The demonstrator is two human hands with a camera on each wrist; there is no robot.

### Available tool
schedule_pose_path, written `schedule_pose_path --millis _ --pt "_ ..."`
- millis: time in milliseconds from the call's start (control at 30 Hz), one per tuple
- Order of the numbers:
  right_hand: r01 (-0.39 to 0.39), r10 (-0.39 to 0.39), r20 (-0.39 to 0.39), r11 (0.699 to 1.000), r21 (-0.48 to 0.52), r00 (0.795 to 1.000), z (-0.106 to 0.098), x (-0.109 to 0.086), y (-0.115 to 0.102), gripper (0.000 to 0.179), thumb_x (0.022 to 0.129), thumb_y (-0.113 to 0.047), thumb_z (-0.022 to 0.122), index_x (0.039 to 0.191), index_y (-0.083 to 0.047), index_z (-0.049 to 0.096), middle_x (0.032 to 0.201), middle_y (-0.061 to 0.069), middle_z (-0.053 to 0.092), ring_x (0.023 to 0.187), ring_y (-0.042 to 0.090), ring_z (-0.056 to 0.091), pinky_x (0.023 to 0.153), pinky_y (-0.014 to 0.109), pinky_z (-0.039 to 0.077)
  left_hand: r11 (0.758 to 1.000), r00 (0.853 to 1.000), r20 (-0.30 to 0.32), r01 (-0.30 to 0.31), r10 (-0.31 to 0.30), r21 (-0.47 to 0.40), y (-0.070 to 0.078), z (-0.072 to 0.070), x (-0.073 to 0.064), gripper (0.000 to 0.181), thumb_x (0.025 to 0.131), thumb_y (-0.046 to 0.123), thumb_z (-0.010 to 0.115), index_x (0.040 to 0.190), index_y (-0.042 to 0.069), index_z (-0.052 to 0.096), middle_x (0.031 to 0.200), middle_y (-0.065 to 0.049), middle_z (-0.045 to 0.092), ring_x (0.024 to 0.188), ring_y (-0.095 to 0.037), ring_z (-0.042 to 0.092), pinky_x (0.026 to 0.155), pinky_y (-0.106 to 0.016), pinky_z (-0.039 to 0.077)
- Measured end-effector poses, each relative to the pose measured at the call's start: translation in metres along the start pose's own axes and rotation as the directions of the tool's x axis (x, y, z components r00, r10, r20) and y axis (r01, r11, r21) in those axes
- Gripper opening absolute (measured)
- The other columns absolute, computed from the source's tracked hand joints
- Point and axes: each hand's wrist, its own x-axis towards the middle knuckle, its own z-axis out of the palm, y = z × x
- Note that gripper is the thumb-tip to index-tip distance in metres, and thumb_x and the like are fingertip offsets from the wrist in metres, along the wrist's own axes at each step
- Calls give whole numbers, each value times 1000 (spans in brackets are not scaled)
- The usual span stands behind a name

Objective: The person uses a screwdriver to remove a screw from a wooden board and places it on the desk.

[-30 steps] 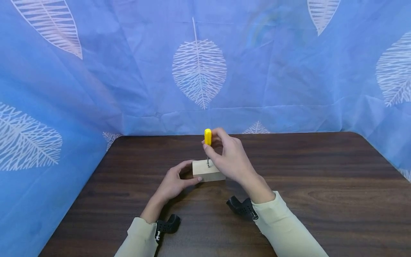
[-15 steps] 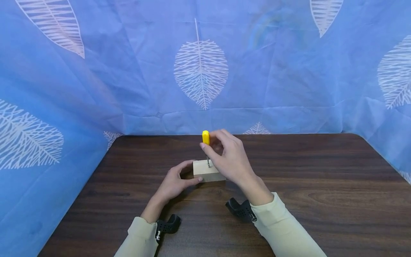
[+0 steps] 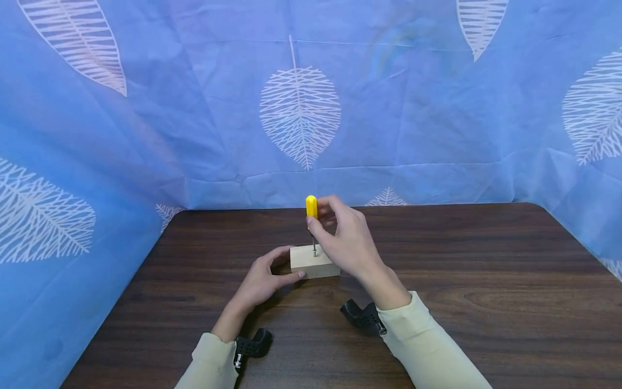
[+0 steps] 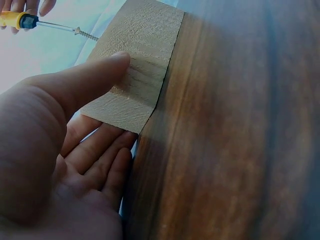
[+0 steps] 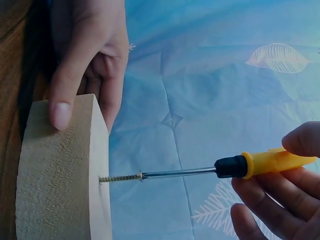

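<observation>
A pale wooden block (image 3: pixel 316 268) lies on the dark table. My left hand (image 3: pixel 259 278) grips its left end, the thumb on the near side and the fingers behind. A screw (image 5: pixel 120 178) stands upright in the block's top, most of its threaded shank showing above the wood. My right hand (image 3: pixel 352 237) pinches the yellow handle of a screwdriver (image 5: pixel 275 164) between thumb and fingers. The screwdriver is upright, its tip meeting the screw head, in line with the screw. In the left wrist view the screw (image 4: pixel 86 34) and the screwdriver (image 4: pixel 55 26) show beyond the block.
The brown wood-grain table (image 3: pixel 461 281) spreads around the block. A blue cloth with white leaf prints (image 3: pixel 301 113) hangs behind the table and at its sides. Black wrist-worn devices (image 3: pixel 255 343) sit below both cuffs.
The screwdriver handle leaned slightly left half a second ago and is now more upright, with the right fingers shifted around it. The left hand and block stay in place; the head view tilts slightly.
</observation>
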Motion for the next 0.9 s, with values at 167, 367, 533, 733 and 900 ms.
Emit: schedule_pose_path --millis 167,367,533,733,900 --pt "-58 58 3 998 -9 998 1 -1 -1 25 103 -19 69 126 -11 66 112 4 75 99 21 73 96 42 61 1000 1000 5 14 -14 2 -2 1 -1 58 92 33 88 145 27 66 147 -1 68 144 -30 57 121 -65 40" --pt "8 -6 50 999 -51 999 1 0 2 28 108 -18 64 134 -9 64 114 6 75 96 21 74 88 41 63 1000 1000 3 14 -14 3 1 -1 0 59 92 33 88 146 26 66 146 -1 69 141 -29 59 120 -64 42" --pt "49 -47 129 999 -13 991 -2 2 7 31 112 -13 58 142 -6 60 120 8 76 101 21 74 89 42 62 1000 1000 9 22 -23 20 2 -1 1 61 92 34 88 147 25 65 147 -2 68 142 -29 59 120 -63 43" --pt "24 -34 111 996 84 993 -3 3 10 27 109 -14 62 135 -7 61 115 8 76 97 19 75 95 43 62 1000 1000 -5 24 -24 14 1 0 1 62 91 34 89 148 24 65 148 -3 68 143 -30 59 121 -62 42" --pt "0 -3 61 999 41 998 -3 2 8 25 106 -22 69 128 -11 63 109 4 75 93 17 70 89 41 61 1000 1000 -5 29 -29 9 1 1 2 61 91 35 89 147 26 66 147 -2 68 142 -29 60 120 -62 43"
